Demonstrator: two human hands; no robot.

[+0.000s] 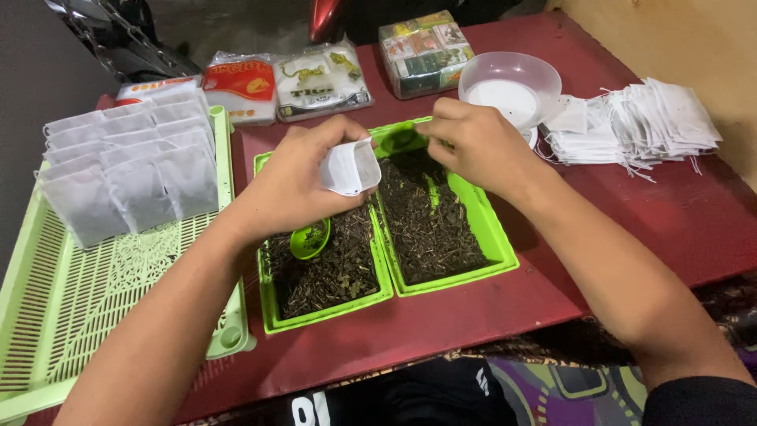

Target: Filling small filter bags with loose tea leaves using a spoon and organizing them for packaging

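Observation:
My left hand holds a small white filter bag with its mouth open, above the left green tray of dark loose tea. A green scoop rests in that tray just below the hand. My right hand is closed on the handle of a second green scoop, which hangs over the far end of the right green tray, also filled with dark tea. The scoop sits close to the open bag.
A light green slotted basket on the left carries rows of filled white bags. Behind the trays lie sealed packets and a wrapped box bundle. A clear plastic bowl and a pile of empty bags sit at the right on the red table.

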